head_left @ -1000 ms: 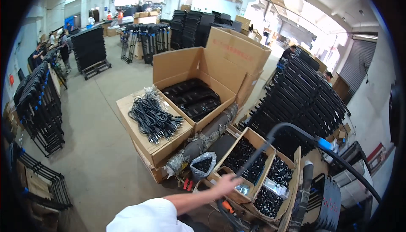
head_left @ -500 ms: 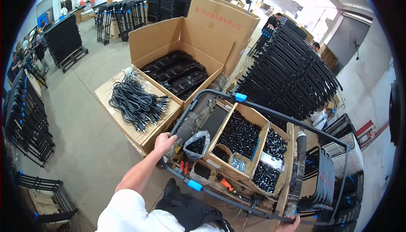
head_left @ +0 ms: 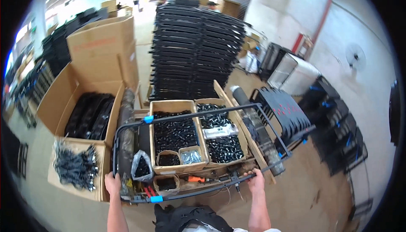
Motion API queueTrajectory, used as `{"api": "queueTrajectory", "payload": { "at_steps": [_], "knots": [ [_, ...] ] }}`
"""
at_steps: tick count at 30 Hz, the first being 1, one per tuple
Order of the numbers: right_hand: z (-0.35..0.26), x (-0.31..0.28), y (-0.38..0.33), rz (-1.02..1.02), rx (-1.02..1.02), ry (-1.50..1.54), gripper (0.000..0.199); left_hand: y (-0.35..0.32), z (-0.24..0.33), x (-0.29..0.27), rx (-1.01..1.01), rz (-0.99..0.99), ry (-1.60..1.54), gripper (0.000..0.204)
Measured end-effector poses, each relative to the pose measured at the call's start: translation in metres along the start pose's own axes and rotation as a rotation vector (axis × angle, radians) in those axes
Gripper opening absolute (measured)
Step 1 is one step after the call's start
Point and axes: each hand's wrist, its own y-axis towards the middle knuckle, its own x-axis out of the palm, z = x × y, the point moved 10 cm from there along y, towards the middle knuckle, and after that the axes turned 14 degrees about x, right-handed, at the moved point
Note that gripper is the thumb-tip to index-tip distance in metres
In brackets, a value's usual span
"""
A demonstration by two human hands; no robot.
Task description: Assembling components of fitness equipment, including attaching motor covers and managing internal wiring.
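Note:
A black tubular metal frame (head_left: 192, 115), roughly rectangular with rounded corners, spans the workbench in front of me. Blue clips (head_left: 156, 199) sit on its near and far bars. My left hand (head_left: 113, 184) is closed around its left end, and my right hand (head_left: 255, 181) grips the near bar toward the right. Beneath and inside the frame stand cardboard boxes of small black parts (head_left: 175, 132) and dark screws (head_left: 224, 149). Silver screws (head_left: 190, 157) fill a small carton. A plastic bag of black pieces (head_left: 142, 167) and an orange-handled tool (head_left: 197, 179) lie near the front bar.
At left, a bundle of black cables (head_left: 76, 164) rests on a carton beside an open cardboard box (head_left: 55, 101) holding black panels. A tall stack of black frames (head_left: 194, 50) rises behind the bench. Grey panels (head_left: 281, 109) and more black frames (head_left: 334, 122) stand to the right.
My view has turned to the right, so the boxes and bench now appear further left. Both hands still hold the frame, which now lies more level across the bench.

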Motion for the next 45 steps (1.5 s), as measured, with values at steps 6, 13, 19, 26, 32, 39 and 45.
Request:
{"api": "queueTrajectory", "payload": {
  "at_steps": [6,13,19,26,32,39,45],
  "knots": [
    [0.041,-0.047,0.038,0.004,0.17,0.053,0.023,-0.005,0.008,0.03,0.085,-0.005,0.061,0.031],
    [0.031,-0.036,0.061,-0.163,0.125,-0.045,0.019,0.005,0.003,0.046,0.102,-0.078,0.116,0.034],
    [0.025,-0.04,0.068,-0.192,0.223,-0.176,0.031,0.012,0.008,0.044,0.148,0.036,0.234,0.039],
    [-0.005,-0.109,0.126,0.285,-0.011,-1.174,0.038,-0.009,0.098,0.021,0.223,0.27,0.286,0.04],
    [0.031,-0.072,0.198,0.361,-0.109,-1.608,0.071,-0.147,0.386,0.11,0.826,-0.325,-0.252,0.028],
    [0.071,-0.108,0.26,0.411,-0.02,-1.856,0.062,-0.225,0.435,0.221,0.834,-0.843,0.083,0.04],
    [0.009,-0.065,0.168,0.352,-0.216,-1.77,0.045,-0.217,0.41,0.212,0.825,-0.828,0.029,0.04]
  ]
}}
